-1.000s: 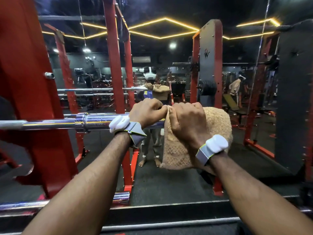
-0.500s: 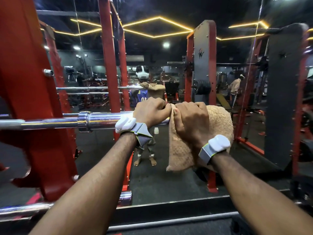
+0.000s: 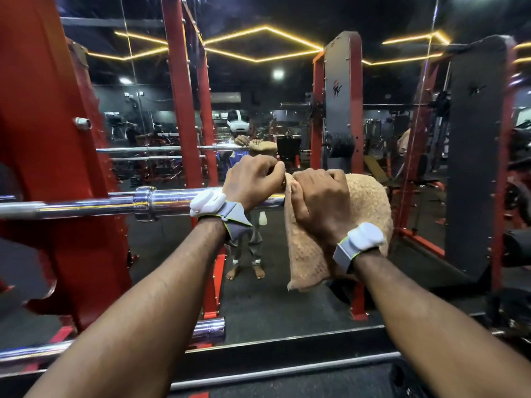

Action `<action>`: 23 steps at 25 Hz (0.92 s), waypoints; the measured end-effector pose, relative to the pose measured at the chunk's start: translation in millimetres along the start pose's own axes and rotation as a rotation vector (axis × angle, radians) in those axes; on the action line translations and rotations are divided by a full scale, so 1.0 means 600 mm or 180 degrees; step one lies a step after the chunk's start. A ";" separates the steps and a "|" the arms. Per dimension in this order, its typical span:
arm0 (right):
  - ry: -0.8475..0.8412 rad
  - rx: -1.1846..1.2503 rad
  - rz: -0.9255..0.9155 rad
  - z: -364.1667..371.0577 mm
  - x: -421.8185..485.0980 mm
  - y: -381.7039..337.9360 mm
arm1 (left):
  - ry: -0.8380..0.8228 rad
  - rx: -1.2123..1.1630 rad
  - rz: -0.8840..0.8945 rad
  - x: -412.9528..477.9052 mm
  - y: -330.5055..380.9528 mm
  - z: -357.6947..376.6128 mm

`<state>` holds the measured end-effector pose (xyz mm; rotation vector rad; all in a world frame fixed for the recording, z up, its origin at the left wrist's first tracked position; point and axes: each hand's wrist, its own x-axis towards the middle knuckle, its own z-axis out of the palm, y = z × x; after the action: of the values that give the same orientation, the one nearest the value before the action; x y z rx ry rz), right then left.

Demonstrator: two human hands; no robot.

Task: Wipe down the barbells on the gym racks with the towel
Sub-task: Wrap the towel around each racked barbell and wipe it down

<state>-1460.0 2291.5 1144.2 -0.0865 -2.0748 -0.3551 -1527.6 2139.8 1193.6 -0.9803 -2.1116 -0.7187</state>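
Observation:
A chrome barbell (image 3: 94, 203) runs across the view at chest height, resting on a red rack (image 3: 51, 156) at the left. A tan towel (image 3: 370, 202) is draped over the bar right of centre and hangs down below it. My left hand (image 3: 253, 180) is closed over the bar, its fingers at the towel's left edge. Beside it and touching it, my right hand (image 3: 319, 201) grips the towel against the bar. The bar under the towel is hidden.
A mirror ahead reflects me, the bar and the towel. Red uprights (image 3: 184, 116) stand behind the bar, and a black and red column (image 3: 342, 104) stands right of centre. A second chrome bar end (image 3: 207, 330) lies low, near the floor. Dark rubber floor lies below.
The view has shifted slightly; both hands stay side by side on the bar. My left hand's fingers have lifted a little onto the towel's edge.

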 end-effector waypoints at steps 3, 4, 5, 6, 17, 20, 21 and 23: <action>-0.0462 0.0327 -0.0015 -0.015 0.038 0.006 | 0.0053 0.0344 0.0253 -0.001 -0.013 -0.024; -0.0812 0.0479 0.0115 -0.025 0.054 0.008 | 0.0026 0.0406 0.0283 -0.001 -0.023 -0.034; -0.1066 0.0569 0.0225 -0.029 0.070 0.012 | -0.0002 0.0439 0.0266 -0.002 -0.036 -0.043; -0.1210 0.0618 0.0330 -0.030 0.078 0.014 | -0.0022 0.0474 0.0222 -0.006 -0.052 -0.051; -0.1386 0.0841 0.0269 -0.032 0.090 -0.001 | 0.0037 0.0869 -0.0044 -0.030 -0.092 -0.039; -0.0870 0.0220 0.0317 -0.022 0.067 -0.052 | 0.0058 0.0821 -0.0055 -0.030 -0.089 -0.042; -0.0632 0.0227 0.0322 -0.015 0.055 -0.074 | 0.0044 0.0798 -0.0074 -0.028 -0.089 -0.043; -0.0074 0.0287 0.0086 -0.009 0.028 -0.076 | 0.0030 0.0734 -0.0041 -0.027 -0.091 -0.043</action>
<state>-1473.5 2244.9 1151.0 -0.0648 -2.1075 -0.2447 -1554.9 2084.1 1186.5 -0.8364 -2.1378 -0.4715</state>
